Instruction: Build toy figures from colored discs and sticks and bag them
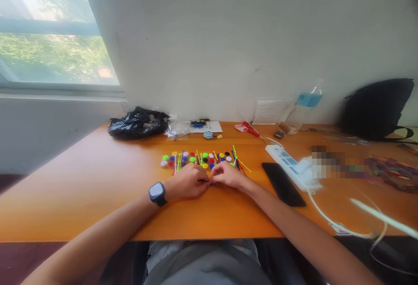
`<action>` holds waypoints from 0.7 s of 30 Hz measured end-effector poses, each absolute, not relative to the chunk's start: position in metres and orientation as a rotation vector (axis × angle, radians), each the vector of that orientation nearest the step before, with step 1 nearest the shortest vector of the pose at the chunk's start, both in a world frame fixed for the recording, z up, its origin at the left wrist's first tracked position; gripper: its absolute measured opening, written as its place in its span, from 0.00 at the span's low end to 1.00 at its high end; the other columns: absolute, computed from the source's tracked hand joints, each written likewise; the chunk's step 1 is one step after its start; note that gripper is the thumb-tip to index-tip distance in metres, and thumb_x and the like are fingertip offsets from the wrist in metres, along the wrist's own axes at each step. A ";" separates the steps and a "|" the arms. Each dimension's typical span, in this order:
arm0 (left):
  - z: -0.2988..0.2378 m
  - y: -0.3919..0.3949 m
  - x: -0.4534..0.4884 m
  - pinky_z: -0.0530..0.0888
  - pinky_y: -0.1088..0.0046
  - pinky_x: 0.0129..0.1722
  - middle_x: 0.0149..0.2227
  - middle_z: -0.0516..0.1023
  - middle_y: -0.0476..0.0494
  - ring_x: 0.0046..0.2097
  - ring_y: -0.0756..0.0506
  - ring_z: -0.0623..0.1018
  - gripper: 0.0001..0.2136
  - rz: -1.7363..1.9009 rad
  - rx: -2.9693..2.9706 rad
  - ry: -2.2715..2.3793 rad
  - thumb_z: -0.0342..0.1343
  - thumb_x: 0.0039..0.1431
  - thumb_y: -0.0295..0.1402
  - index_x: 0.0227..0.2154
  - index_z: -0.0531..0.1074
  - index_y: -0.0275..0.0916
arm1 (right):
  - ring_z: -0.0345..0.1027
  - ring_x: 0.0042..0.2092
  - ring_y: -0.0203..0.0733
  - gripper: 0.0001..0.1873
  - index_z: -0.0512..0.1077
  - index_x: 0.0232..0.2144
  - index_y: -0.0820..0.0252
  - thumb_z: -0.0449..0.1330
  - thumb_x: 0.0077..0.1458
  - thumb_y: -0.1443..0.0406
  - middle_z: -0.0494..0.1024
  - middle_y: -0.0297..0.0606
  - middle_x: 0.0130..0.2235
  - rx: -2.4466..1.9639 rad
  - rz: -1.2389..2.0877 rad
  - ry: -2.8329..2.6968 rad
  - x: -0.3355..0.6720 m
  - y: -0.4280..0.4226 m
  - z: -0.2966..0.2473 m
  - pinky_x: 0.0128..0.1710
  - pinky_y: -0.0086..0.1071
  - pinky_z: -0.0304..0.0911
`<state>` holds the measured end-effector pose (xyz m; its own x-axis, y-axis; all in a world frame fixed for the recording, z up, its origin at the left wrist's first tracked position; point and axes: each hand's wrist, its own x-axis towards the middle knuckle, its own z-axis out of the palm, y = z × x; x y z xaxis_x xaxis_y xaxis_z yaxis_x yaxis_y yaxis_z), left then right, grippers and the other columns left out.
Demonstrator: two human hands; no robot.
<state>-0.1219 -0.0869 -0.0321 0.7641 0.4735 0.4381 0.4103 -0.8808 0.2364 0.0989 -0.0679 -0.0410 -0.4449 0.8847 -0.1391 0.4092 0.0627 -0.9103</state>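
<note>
My left hand [188, 182], with a watch [157, 191] on its wrist, is closed, its fingertips meeting those of my right hand over the table. The right hand [227, 175] makes a pinch with thumb and forefinger. Something small and dark shows between the fingertips, too small to name. Just beyond both hands lie rows of small round pieces in several colours, among them a green piece [192, 159] and a white piece [163, 163]. Thin plastic sticks stand out among them, such as a yellow stick [244, 165] at the right end. My hands hide the nearest pieces.
A black phone [283, 184] and a white power strip [289, 165] with cables lie right of my right forearm. At the back are a black plastic bag [139, 123], a small round tin [208, 135], red scissors [252, 129], a clear bottle [302, 110] and a black backpack [377, 108].
</note>
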 end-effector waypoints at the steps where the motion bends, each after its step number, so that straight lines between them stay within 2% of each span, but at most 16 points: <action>1: -0.033 -0.086 -0.122 0.63 0.70 0.30 0.28 0.78 0.46 0.29 0.49 0.74 0.09 0.754 2.834 0.723 0.56 0.62 0.26 0.25 0.74 0.39 | 0.67 0.28 0.38 0.06 0.80 0.22 0.63 0.67 0.40 0.64 0.78 0.35 0.23 -1.292 1.363 -1.892 0.100 -0.068 -0.041 0.29 0.29 0.58; 8: -0.036 -0.083 -0.121 0.65 0.71 0.32 0.29 0.78 0.46 0.31 0.49 0.75 0.08 0.768 2.790 0.710 0.57 0.61 0.25 0.28 0.76 0.40 | 0.71 0.31 0.40 0.08 0.82 0.27 0.62 0.68 0.44 0.63 0.82 0.36 0.28 -1.243 1.325 -1.906 0.105 -0.071 -0.041 0.34 0.30 0.63; 12: -0.036 -0.083 -0.121 0.68 0.70 0.35 0.30 0.79 0.46 0.33 0.47 0.76 0.06 0.804 2.756 0.753 0.59 0.60 0.26 0.29 0.77 0.40 | 0.70 0.31 0.40 0.07 0.81 0.27 0.62 0.67 0.43 0.63 0.80 0.36 0.27 -1.250 1.310 -1.917 0.106 -0.071 -0.041 0.32 0.30 0.62; 21: -0.035 -0.081 -0.121 0.65 0.71 0.31 0.27 0.78 0.46 0.30 0.49 0.74 0.09 0.757 2.725 0.763 0.58 0.61 0.26 0.25 0.76 0.39 | 0.63 0.27 0.35 0.07 0.76 0.22 0.62 0.64 0.45 0.63 0.73 0.31 0.22 -1.305 1.225 -1.985 0.103 -0.069 -0.042 0.28 0.29 0.54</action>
